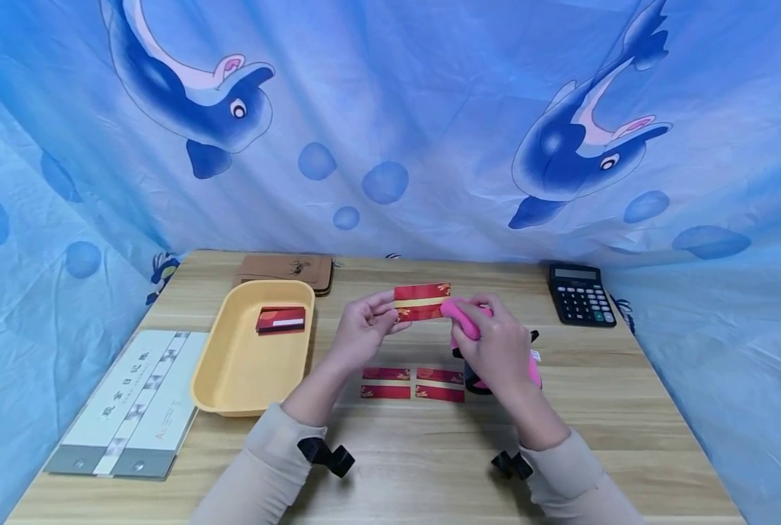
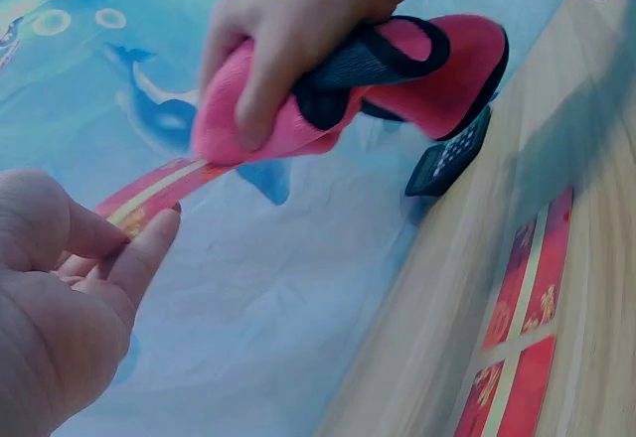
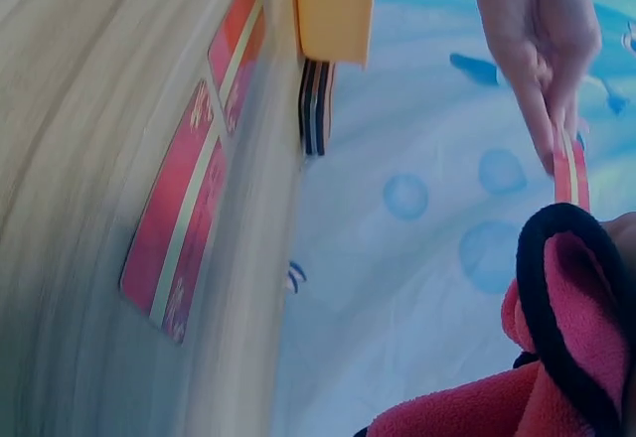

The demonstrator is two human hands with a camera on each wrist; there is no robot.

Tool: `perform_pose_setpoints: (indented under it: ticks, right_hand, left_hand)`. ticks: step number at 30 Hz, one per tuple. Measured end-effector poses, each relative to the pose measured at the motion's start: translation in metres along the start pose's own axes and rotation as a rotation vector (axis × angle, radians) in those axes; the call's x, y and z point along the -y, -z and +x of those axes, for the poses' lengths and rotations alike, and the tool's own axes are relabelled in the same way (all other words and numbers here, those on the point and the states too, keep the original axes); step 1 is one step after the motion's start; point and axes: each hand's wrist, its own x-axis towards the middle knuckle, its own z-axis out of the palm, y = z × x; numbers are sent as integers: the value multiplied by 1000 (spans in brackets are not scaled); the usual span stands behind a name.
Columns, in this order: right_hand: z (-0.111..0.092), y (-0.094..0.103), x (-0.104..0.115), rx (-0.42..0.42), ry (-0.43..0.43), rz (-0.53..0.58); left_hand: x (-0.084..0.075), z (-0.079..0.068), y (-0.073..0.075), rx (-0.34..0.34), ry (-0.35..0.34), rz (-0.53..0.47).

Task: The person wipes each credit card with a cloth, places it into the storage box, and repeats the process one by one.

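My left hand [image 1: 362, 329] pinches a red card [image 1: 421, 292] with a gold band by its left end, raised above the table. My right hand [image 1: 500, 348] grips a fuzzy pink cloth [image 1: 462, 321] with black edging and a grey side. In the left wrist view, the bunched cloth [image 2: 268, 134] touches the far end of the card [image 2: 164, 189], covering that end. Loose cloth hangs below the right hand. Two similar red cards [image 1: 386, 392] [image 1: 440, 394] lie side by side on the table beneath the hands.
To the left stands a yellow tray [image 1: 232, 372] with red cards [image 1: 281, 319] inside. A brown wallet [image 1: 285, 268] lies behind it, and a grey-white notebook [image 1: 127, 401] beside it. A black calculator [image 1: 580, 295] sits at back right. A blue dolphin-printed curtain [image 1: 416, 109] encloses the table.
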Motion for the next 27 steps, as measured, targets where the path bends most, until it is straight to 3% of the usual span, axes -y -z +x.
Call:
perform_pose_setpoints:
  ticks: [6, 12, 17, 27]
  right_hand:
    - [-3, 0, -15, 12, -79, 2]
    - [-6, 2, -23, 18, -150, 41]
    - [-7, 0, -31, -9, -159, 65]
    - [-10, -3, -41, -6, -205, 89]
  left_hand:
    - [-2, -2, 11, -113, 93, 66]
    - [0, -3, 27, -260, 137, 28]
    - [-4, -2, 43, -352, 142, 17]
    - [-12, -9, 82, -464, 144, 87]
